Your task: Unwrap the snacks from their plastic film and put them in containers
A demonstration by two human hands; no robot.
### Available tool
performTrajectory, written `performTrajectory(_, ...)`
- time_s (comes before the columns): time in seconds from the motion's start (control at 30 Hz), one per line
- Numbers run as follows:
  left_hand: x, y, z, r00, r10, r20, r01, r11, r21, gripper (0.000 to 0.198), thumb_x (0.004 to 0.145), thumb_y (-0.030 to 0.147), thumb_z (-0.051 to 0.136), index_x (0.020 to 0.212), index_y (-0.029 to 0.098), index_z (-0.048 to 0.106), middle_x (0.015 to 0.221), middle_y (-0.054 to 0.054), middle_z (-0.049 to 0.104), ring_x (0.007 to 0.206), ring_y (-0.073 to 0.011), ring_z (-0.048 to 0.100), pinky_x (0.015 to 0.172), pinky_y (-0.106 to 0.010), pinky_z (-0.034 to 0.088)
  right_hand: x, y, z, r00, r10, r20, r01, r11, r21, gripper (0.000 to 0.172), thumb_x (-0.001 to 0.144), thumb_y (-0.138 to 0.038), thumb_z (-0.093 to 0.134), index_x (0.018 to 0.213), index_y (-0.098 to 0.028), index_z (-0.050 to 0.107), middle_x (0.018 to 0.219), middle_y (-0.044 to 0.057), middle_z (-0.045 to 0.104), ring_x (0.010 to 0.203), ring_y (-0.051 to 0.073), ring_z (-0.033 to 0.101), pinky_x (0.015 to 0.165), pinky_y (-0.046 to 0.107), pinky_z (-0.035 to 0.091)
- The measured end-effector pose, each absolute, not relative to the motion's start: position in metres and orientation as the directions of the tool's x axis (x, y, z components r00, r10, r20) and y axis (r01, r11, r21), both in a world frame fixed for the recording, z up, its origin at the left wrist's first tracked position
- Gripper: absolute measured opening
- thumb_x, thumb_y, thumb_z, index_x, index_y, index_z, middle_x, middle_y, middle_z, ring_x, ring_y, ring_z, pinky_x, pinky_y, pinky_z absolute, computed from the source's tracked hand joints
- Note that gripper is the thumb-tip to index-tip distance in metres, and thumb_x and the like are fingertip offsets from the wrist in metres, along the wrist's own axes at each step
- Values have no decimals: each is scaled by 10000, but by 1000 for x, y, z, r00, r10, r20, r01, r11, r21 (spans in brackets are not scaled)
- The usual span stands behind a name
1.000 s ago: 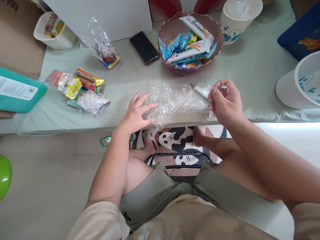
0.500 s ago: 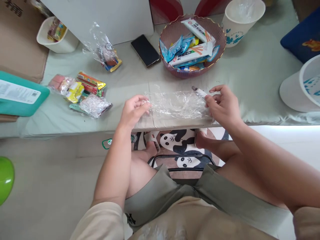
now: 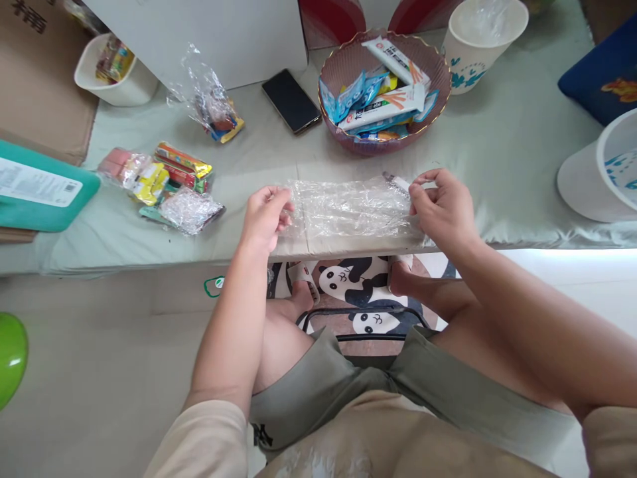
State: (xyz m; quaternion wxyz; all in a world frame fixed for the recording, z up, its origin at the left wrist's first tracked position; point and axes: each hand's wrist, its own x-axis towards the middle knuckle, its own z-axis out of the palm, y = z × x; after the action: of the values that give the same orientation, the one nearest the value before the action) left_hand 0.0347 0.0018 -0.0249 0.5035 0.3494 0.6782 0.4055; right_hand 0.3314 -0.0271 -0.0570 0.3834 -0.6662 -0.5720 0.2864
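Observation:
A crinkled clear plastic bag is stretched between my hands near the table's front edge. At its left end, my left hand pinches the film between thumb and curled fingers. My right hand grips the other end, its thumb pressed to the index finger. A thin white object with a dark tip lies at the bag's far right corner, partly covered by the film; its kind is unclear.
Behind the bag stand a pink glass bowl of wrapped snacks and a phone. Packaged snacks lie at left, near a filled clear bag. Paper buckets stand right, a white tub back left.
The bag's film is pulled flatter and wider between my hands. My left hand has shifted slightly and its fingers have curled; the white object is now more covered by the film.

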Motion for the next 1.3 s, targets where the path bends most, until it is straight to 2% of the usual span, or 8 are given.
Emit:
performTrajectory(0.2,30,12,-43,-296,942,-159,309,252,917,90,909,245,623,846,235,560,537,71,548,357,-73,427,384,-206,265,332,-41,-51,51,902,428,775,235,-587,390,949,-368,642,1312,-243,572,1275,179,635,917,279,691,797,486,568)
performTrajectory(0.4,25,16,-50,-218,974,-66,560,180,809,79,940,297,608,886,242,592,522,65,578,409,-111,462,504,-236,360,315,-61,-46,-505,754,420,740,629,-239,236,987,-246,569,1211,-260,645,1245,111,734,1114,306,686,938,472,496)
performTrajectory(0.6,14,14,-48,-276,961,29,729,190,658,186,830,249,748,964,258,620,613,23,555,674,-217,570,702,-311,440,310,-64,-57,-593,773,227,743,634,-214,268,1008,-313,542,1213,-216,684,1190,122,759,1045,314,684,855,458,482)
performTrajectory(0.73,11,9,-47,-286,941,180,776,117,620,374,733,179,801,1055,262,628,993,-81,651,1001,-303,640,926,-417,505,308,-67,-53,-584,777,232,756,626,-193,294,990,-381,603,1229,-226,674,1280,156,725,1148,360,645,917,503,473)
performTrajectory(0.87,24,0,-42,80,954,290,817,-230,529,153,829,175,679,971,229,660,1135,-94,678,1119,-281,643,1051,-433,484,297,-74,-51,-637,715,288,705,692,-157,335,992,-304,611,1314,-218,632,1411,152,682,1316,348,591,1032,506,430)
performTrajectory(1.0,38,-12,-37,468,866,175,727,-490,480,82,827,291,718,884,235,698,1068,-61,719,1093,-274,650,1062,-451,476,291,-76,-52,-643,730,229,709,681,-180,474,965,-129,529,1418,-262,579,1293,101,751,1393,332,553,1112,548,365)
performTrajectory(1.2,41,-29,-33,621,784,-19,695,-539,477,417,738,260,810,1144,256,720,1361,-92,668,1322,-323,585,1184,-509,411,318,-51,-51,-533,828,177,807,560,-188,291,858,-106,537,1083,-209,692,1070,156,744,1368,415,556,1137,674,316)
performTrajectory(1.3,37,-31,-37,605,796,37,702,-555,446,197,817,158,671,1000,217,714,1297,-112,700,1246,-304,637,1122,-486,478,327,-44,-53,-484,852,201,835,518,-186,265,853,-75,510,1011,-209,677,1057,154,734,1386,413,545,1181,685,268)
